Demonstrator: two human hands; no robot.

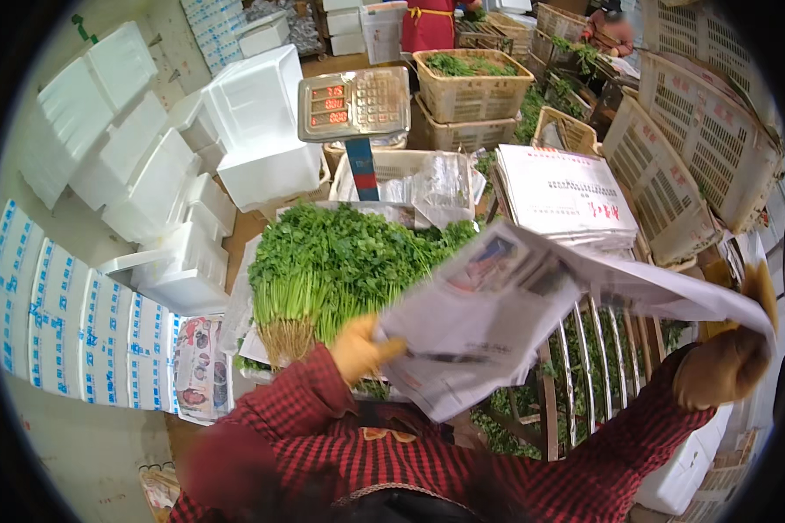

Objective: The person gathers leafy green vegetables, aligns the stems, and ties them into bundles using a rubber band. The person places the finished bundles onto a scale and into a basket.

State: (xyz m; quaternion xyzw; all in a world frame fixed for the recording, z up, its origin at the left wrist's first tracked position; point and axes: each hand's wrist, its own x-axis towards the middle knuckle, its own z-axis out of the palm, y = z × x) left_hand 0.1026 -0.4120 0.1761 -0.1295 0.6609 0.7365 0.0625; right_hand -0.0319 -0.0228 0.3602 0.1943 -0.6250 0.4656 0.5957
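Several newspaper sheets are spread in the air between my hands, partly blurred. My left hand grips their left edge, thumb on top, just in front of the leafy bunches. Far to the right, my right hand is closed around the other end of the paper. Bunches of green coriander-like herbs with pale stems and roots lie side by side on paper. The newspaper covers part of their right side. Under the paper at right is a rack of metal bars, with loose greens beneath.
A digital scale display on a post stands behind the herbs. A newspaper stack is at back right, beside leaning plastic crates. White foam boxes crowd the left. Another person in a red apron stands at the back.
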